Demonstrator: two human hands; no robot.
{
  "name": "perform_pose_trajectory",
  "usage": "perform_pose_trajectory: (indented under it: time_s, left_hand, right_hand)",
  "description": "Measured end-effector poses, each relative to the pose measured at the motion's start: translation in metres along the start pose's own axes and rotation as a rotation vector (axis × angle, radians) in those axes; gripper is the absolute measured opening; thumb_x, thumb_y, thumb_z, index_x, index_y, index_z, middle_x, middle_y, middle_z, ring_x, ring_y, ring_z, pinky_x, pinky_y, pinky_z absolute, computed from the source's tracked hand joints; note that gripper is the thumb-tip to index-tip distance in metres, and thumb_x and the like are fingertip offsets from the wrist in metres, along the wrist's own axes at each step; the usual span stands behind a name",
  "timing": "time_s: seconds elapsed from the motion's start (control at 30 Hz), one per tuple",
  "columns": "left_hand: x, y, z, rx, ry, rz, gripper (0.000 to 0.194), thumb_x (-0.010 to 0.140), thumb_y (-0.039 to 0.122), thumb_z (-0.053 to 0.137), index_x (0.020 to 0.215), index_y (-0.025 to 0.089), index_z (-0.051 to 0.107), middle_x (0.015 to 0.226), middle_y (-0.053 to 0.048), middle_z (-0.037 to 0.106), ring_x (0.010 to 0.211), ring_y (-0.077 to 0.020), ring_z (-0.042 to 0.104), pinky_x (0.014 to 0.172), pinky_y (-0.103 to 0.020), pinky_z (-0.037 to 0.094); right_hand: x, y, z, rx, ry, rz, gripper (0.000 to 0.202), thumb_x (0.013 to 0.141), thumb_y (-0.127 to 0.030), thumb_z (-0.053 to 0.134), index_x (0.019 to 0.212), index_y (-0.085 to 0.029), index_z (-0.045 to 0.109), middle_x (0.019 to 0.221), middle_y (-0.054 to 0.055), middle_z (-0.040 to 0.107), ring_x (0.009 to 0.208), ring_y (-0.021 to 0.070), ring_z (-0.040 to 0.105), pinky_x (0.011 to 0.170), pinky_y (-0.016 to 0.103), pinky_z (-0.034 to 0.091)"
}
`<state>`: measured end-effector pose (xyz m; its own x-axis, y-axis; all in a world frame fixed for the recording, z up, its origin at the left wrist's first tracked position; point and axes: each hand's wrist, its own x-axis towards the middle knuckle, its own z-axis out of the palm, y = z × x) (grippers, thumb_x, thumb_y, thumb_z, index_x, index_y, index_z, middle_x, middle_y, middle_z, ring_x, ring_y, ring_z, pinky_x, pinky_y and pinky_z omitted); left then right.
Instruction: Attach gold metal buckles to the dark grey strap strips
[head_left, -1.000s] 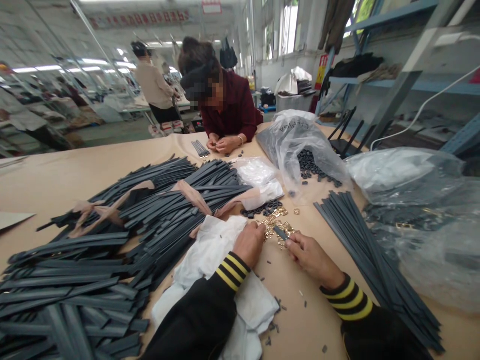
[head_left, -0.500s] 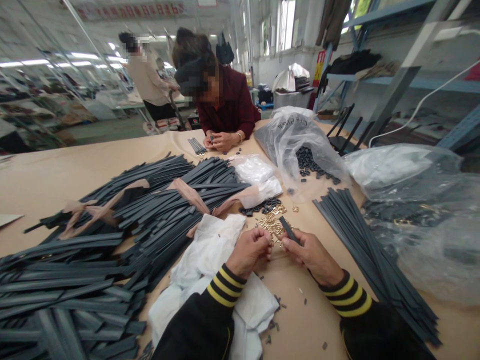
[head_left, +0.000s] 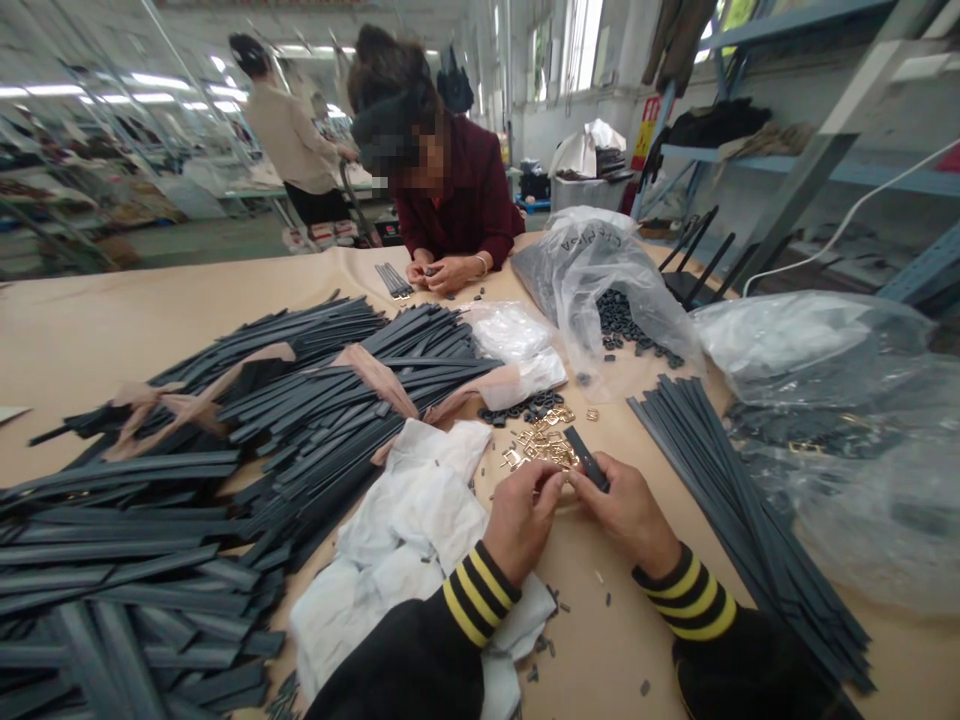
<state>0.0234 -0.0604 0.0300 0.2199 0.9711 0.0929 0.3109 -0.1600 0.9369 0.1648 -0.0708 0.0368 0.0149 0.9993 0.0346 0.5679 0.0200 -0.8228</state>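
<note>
Right hand (head_left: 634, 505) grips a dark strap (head_left: 583, 455) between thumb and fingers, its end pointing away from the wearer. Left hand (head_left: 520, 515) is pinched closed, fingertips at the right's; whether it holds anything cannot be told. White cloth (head_left: 409, 500) lies beside the left forearm. Over the last second, the left has withdrawn from the gold buckles (head_left: 536, 440), just beyond the hands, to the strap; judged as picking giving way to two-handed work. Farther off: tied strap bundles (head_left: 431, 345), then a co-worker (head_left: 480, 190) bent over the table (head_left: 150, 300).
</note>
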Motion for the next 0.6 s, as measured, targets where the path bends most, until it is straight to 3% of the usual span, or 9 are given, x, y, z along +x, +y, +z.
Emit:
perform_pose_trajectory:
  time_s: [0.13, 0.27, 0.37, 0.47, 0.6]
  left_hand:
    - [0.002, -0.007, 0.003, -0.346, -0.15, -0.245, 0.028, 0.073, 0.041, 0.052, 0.071, 0.013, 0.057, 0.064, -0.003, 0.057, 0.06, -0.0124, 0.052, 0.057, -0.023, 0.043]
    - [0.006, -0.013, 0.002, -0.666, -0.161, -0.501, 0.031, 0.065, 0.041, 0.061, 0.064, 0.012, 0.05, 0.052, 0.002, 0.051, 0.045, -0.0065, 0.047, 0.048, -0.02, 0.041]
    - [0.006, -0.011, -0.001, -0.74, -0.181, -0.617, 0.029, 0.061, 0.035, 0.065, 0.062, 0.011, 0.05, 0.047, 0.003, 0.049, 0.04, -0.0038, 0.044, 0.045, -0.016, 0.039]
    - [0.006, -0.009, -0.003, -0.749, -0.199, -0.616, 0.026, 0.059, 0.03, 0.066, 0.059, 0.01, 0.05, 0.046, 0.004, 0.047, 0.041, -0.0039, 0.044, 0.046, -0.017, 0.04]
    - [0.009, -0.01, -0.007, -0.586, -0.147, -0.466, 0.027, 0.065, 0.037, 0.059, 0.064, 0.013, 0.048, 0.048, 0.004, 0.048, 0.043, -0.0067, 0.046, 0.044, -0.019, 0.039]
  right_hand:
    - [-0.005, -0.001, 0.009, -0.211, 0.02, -0.095, 0.013, 0.079, -0.031, 0.044, 0.074, -0.02, 0.048, 0.063, 0.002, 0.055, 0.058, 0.0165, 0.054, 0.054, 0.025, 0.038]
    - [-0.009, 0.0, 0.015, -0.275, -0.022, -0.189, 0.01, 0.08, -0.027, 0.042, 0.073, -0.02, 0.046, 0.063, 0.003, 0.055, 0.058, 0.0167, 0.054, 0.055, 0.025, 0.037]
    - [-0.012, -0.001, 0.016, -0.321, -0.071, -0.276, 0.01, 0.08, -0.022, 0.04, 0.076, -0.019, 0.048, 0.069, 0.004, 0.057, 0.065, 0.0175, 0.054, 0.06, 0.026, 0.038]
    - [-0.014, -0.006, 0.015, -0.304, -0.115, -0.307, 0.012, 0.081, -0.023, 0.039, 0.079, -0.019, 0.05, 0.073, 0.005, 0.058, 0.069, 0.0186, 0.054, 0.062, 0.028, 0.038]
    - [-0.009, -0.005, 0.006, -0.027, -0.091, -0.116, 0.016, 0.084, -0.026, 0.032, 0.092, -0.02, 0.045, 0.067, 0.0, 0.059, 0.061, 0.015, 0.055, 0.06, 0.027, 0.04]
